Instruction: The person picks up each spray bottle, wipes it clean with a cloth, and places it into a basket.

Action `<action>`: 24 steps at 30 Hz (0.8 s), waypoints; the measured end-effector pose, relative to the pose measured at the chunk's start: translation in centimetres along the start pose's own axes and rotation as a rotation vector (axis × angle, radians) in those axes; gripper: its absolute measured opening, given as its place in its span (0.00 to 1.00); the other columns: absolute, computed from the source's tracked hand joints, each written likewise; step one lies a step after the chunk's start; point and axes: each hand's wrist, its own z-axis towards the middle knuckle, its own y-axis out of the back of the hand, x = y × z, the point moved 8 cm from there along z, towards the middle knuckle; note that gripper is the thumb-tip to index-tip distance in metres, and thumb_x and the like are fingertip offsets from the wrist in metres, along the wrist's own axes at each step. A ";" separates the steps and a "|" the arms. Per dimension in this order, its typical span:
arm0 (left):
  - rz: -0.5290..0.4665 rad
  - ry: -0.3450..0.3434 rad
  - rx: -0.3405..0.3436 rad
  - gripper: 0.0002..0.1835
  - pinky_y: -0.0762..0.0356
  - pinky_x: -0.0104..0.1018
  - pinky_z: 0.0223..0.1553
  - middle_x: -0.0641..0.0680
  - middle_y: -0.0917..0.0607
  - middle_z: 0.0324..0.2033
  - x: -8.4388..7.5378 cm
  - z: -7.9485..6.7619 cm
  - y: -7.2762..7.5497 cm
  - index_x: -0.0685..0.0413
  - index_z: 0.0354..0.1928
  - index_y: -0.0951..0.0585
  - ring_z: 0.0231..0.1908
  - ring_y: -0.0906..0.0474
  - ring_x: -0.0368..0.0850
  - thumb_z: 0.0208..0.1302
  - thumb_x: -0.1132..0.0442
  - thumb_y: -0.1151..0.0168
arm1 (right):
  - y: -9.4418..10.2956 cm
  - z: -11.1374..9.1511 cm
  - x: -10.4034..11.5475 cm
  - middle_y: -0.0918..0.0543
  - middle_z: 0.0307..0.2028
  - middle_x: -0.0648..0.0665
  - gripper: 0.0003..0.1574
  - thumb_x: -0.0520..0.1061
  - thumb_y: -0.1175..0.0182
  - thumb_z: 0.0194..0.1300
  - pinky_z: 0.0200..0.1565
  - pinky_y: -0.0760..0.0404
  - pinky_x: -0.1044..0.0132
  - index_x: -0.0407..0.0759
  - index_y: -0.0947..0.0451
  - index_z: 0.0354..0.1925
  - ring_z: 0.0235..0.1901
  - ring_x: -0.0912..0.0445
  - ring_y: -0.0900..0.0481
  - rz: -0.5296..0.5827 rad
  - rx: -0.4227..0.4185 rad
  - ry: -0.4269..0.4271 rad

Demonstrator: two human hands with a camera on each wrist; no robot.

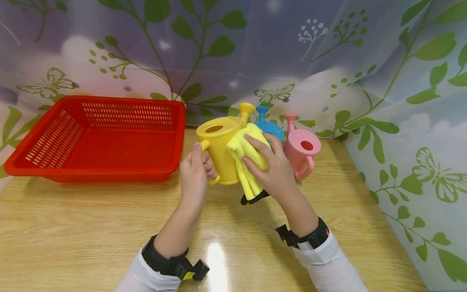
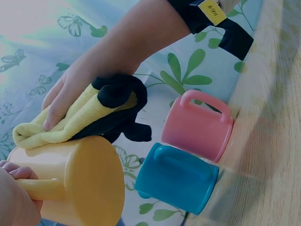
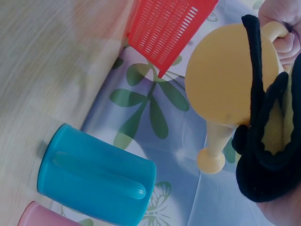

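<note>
My left hand [image 1: 195,170] grips the handle of a yellow watering can [image 1: 224,162], which is raised off the table, its flat base showing in both wrist views. With bent fingers my right hand [image 1: 271,166] holds a folded yellow cloth [image 1: 251,142] with black edging against the can's right side. Behind that hand stands a blue watering can [image 1: 271,129], partly hidden in the head view and plain to see in the right wrist view [image 3: 96,174]. A pink watering can [image 1: 300,152] stands just right of the right hand.
On the left of the wooden table [image 1: 109,227] sits a red perforated basket [image 1: 171,166]; nothing shows inside it. A leaf-patterned cloth backdrop [image 1: 226,48] rises behind the table and along its right side.
</note>
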 end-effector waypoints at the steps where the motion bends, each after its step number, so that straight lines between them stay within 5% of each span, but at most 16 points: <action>1: -0.001 -0.001 0.002 0.23 0.45 0.27 0.20 0.46 0.41 0.11 0.0 0.0 0.0 0.53 0.20 0.42 0.14 0.47 0.37 0.77 0.53 0.62 | 0.0 -0.1 0.0 0.30 0.57 0.34 0.29 0.46 0.33 0.59 0.41 0.18 0.48 0.49 0.25 0.59 0.55 0.42 0.28 0.001 0.001 0.000; 24: -0.018 -0.038 0.010 0.23 0.47 0.29 0.19 0.46 0.42 0.11 -0.8 0.1 0.4 0.53 0.20 0.42 0.14 0.48 0.38 0.77 0.54 0.62 | -0.7 -2.4 -0.5 0.29 0.56 0.34 0.28 0.46 0.34 0.59 0.45 0.19 0.48 0.47 0.25 0.59 0.55 0.42 0.28 0.038 0.017 0.076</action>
